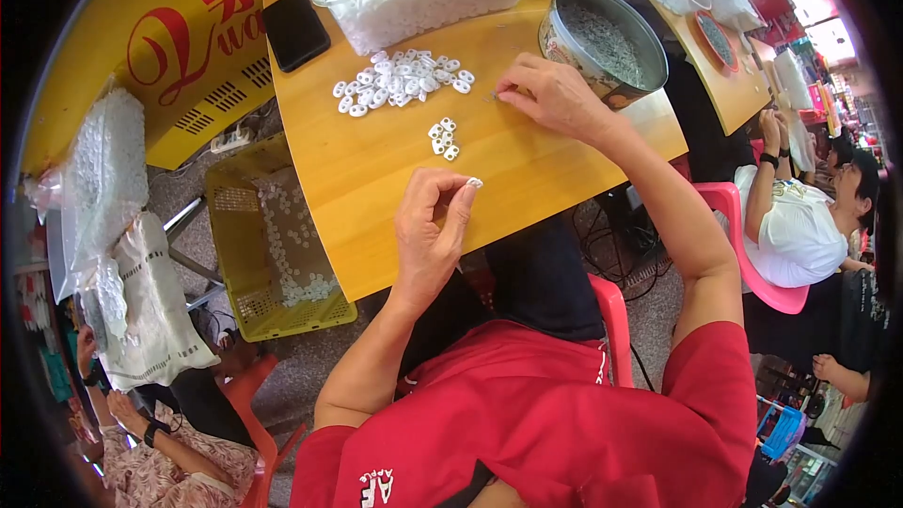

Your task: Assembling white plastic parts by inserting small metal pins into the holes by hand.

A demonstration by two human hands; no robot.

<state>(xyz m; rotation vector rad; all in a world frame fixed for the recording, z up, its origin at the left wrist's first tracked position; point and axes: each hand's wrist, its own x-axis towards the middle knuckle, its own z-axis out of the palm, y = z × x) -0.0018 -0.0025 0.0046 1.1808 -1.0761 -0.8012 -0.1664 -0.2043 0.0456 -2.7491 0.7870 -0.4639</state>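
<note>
Left hand low on the yellow table, thumb and fingers pinched on one small white ring. At its 12 o'clock, a few loose rings; farther, a larger pile of rings. Right hand at 1 o'clock, fingers curled, fingertips pinched on the tabletop beside a round tin; whether they hold anything, cannot tell.

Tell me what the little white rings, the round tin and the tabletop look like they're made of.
White rings: probably moulded plastic, matte and uniform; the left hand pinches one.
Round tin: looks like metal, with a shiny rim and printed side, full of small grey bits.
Tabletop: wood or wood-look laminate, smooth yellow-orange with faint grain.
</note>
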